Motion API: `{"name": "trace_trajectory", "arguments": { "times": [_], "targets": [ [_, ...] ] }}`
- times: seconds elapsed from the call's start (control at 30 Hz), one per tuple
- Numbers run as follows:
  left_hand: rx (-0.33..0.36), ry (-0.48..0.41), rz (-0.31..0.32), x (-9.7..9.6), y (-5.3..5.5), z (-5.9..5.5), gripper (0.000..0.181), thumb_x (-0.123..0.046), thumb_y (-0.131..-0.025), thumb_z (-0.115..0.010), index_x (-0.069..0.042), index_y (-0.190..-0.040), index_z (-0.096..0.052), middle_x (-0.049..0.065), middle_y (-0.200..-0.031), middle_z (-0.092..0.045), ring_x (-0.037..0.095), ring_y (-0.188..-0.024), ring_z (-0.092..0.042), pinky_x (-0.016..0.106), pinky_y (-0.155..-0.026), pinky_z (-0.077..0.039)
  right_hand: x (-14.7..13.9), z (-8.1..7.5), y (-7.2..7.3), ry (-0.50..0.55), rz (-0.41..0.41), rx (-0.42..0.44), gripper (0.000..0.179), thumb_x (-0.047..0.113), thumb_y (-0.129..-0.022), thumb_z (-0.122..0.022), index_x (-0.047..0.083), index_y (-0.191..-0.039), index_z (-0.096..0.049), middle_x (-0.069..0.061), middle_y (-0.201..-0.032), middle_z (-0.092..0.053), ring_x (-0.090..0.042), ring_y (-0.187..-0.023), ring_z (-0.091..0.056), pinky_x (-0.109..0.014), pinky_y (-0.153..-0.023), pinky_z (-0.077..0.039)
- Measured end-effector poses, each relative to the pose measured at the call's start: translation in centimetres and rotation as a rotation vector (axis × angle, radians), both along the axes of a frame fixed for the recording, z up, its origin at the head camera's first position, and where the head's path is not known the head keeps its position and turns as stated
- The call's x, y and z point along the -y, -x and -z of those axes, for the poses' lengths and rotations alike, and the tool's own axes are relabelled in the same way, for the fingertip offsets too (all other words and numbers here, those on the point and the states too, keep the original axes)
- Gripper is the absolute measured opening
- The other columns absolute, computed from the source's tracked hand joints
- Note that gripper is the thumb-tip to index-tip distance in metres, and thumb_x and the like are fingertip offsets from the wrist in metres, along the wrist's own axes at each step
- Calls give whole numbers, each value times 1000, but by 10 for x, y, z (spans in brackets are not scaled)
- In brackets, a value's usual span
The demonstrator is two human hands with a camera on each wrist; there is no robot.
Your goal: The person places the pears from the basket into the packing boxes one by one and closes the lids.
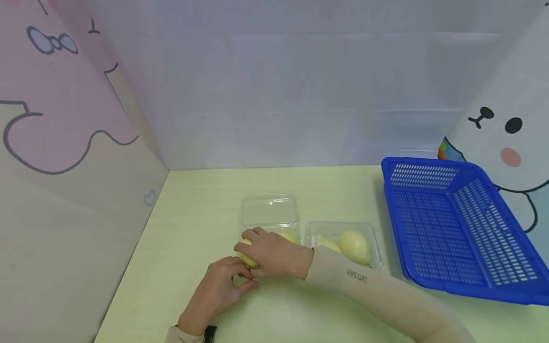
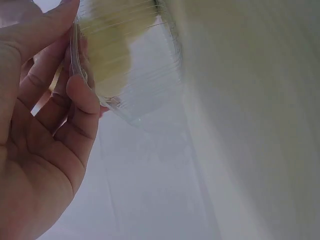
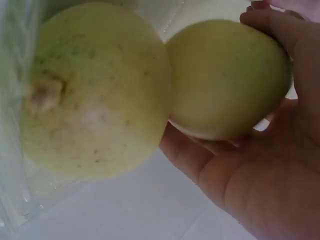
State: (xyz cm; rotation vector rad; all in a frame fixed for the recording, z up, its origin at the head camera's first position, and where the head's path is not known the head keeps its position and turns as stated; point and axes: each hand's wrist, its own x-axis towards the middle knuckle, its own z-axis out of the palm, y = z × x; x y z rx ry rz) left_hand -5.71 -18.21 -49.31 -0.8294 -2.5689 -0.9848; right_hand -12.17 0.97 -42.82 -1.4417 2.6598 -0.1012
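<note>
A hinged clear plastic box lies with its lid folded back toward the wall. Over its left side, my right hand grips a pale yellow pear, fingers wrapped around it. Beside that fruit sits another speckled pear, inside the box near its clear wall. My left hand reaches in from the front left. In the left wrist view, its thumb and fingers pinch the rim of the clear box, and yellow fruit shows through the plastic. The right hand hides much of the box in the head view.
Just to the right is a second clear box holding pears, partly behind my right sleeve. A blue slotted basket stands at the table's right side. A pale wall sheet rises behind the table's back edge.
</note>
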Motion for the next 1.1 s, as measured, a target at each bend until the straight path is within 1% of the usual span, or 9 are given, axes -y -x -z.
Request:
{"name": "trace_trajectory", "arguments": {
  "times": [0.13, 0.23, 0.37, 0.53, 0.73, 0.8, 0.9, 1.0, 1.1],
  "targets": [
    [54, -7, -12, 1, -2, -1, 24, -17, -71, -100, -26, -77, -78, -20, -84, -74, 0, -76, -66, 15, -65, -50, -1, 3, -2, -34, 8, 40, 53, 48, -97, -75, 25, -142, -59, -2, -132, -61, -17, -110, -64, -24, -78, -57],
    [63, 0, -19, 0, -3, -1, 25, -17, -71, -100, -26, -78, -78, -20, -85, -74, -4, -79, -64, 19, -66, -53, -3, 4, -3, -34, 3, 45, 53, 49, -96, -76, 25, -141, -60, -1, -130, -62, -16, -105, -64, -24, -79, -57],
    [73, 6, -26, 0, -3, -2, 25, -18, -72, -99, -26, -78, -77, -19, -87, -75, -2, -81, -66, 22, -68, -56, -4, 4, -2, -21, 13, 74, 52, 48, -95, -78, 26, -139, -61, 0, -127, -62, -13, -101, -62, -24, -80, -56],
    [67, 4, -24, -1, -3, -2, 27, -17, -72, -100, -25, -77, -75, -18, -86, -74, -1, -82, -67, 26, -71, -59, -5, 2, 0, -28, 18, 94, 53, 50, -94, -78, 27, -139, -61, 1, -126, -62, -11, -98, -60, -24, -79, -56],
    [34, 5, -21, -1, -3, -1, 29, -15, -71, -100, -24, -77, -74, -18, -85, -72, 1, -78, -65, 21, -68, -55, -8, -5, 5, 1, 26, 166, 39, 44, -95, -76, 27, -128, -63, 5, -118, -62, -7, -90, -56, -22, -74, -49],
    [25, 10, -22, -1, -4, -2, 28, -14, -71, -100, -24, -77, -75, -17, -84, -72, 3, -76, -65, 18, -66, -52, -9, -8, 8, 7, 28, 183, 35, 40, -97, -74, 25, -128, -65, 4, -122, -65, -8, -94, -60, -23, -78, -51],
    [25, 15, -25, -1, -5, -1, 27, -16, -71, -100, -24, -78, -75, -18, -85, -72, 5, -75, -64, 17, -66, -50, -10, -15, 14, -4, 56, 207, 41, 37, -101, -69, 21, -139, -64, -2, -141, -65, -16, -116, -67, -30, -92, -58],
    [29, 16, -17, -1, -5, 0, 27, -17, -71, -100, -24, -78, -75, -17, -83, -71, 4, -75, -65, 19, -67, -53, -14, -23, 23, 6, 106, 248, 47, 34, -105, -64, 16, -148, -60, -9, -155, -58, -25, -138, -61, -40, -107, -56],
    [19, 20, 2, -3, -5, 1, 26, -17, -71, -100, -24, -78, -76, -17, -81, -70, 4, -75, -65, 19, -69, -53, -21, -31, 37, 20, 167, 273, 51, 32, -106, -62, 15, -154, -55, -13, -160, -53, -30, -146, -54, -46, -114, -52]
  ]
}}
